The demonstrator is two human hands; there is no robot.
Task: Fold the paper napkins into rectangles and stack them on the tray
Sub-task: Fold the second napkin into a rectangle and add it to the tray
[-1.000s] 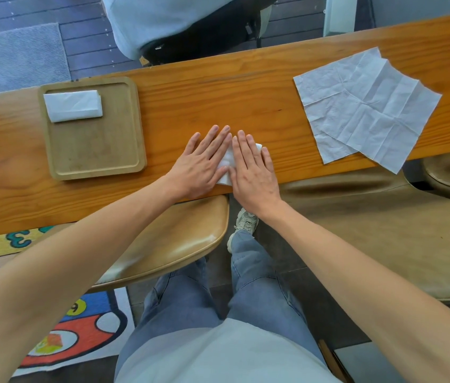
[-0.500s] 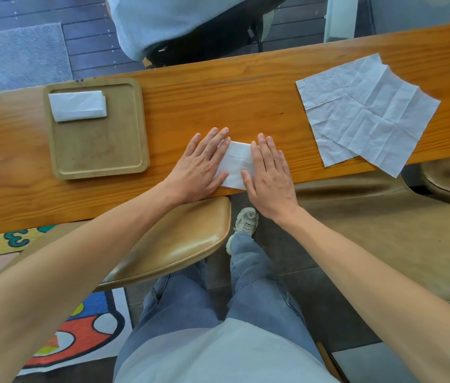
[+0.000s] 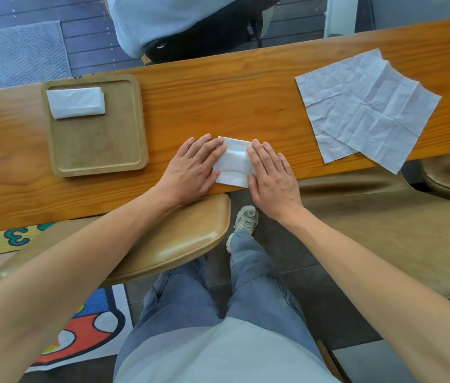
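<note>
A small white folded paper napkin [image 3: 233, 163] lies at the near edge of the long orange-brown wooden table [image 3: 218, 106], pinned flat between two hands. The left hand [image 3: 190, 172] covers its left end and the right hand [image 3: 273, 178] its right end, fingers of both stretched out straight and pressed down, gripping nothing. To the left, well apart, a square light wooden tray [image 3: 96, 150] holds one folded white napkin rectangle [image 3: 76, 102] in its far corner. To the right lie flat, creased, unfolded white napkins [image 3: 367, 106], overlapping. A tan padded seat [image 3: 163, 244] sits below the table edge.
</note>
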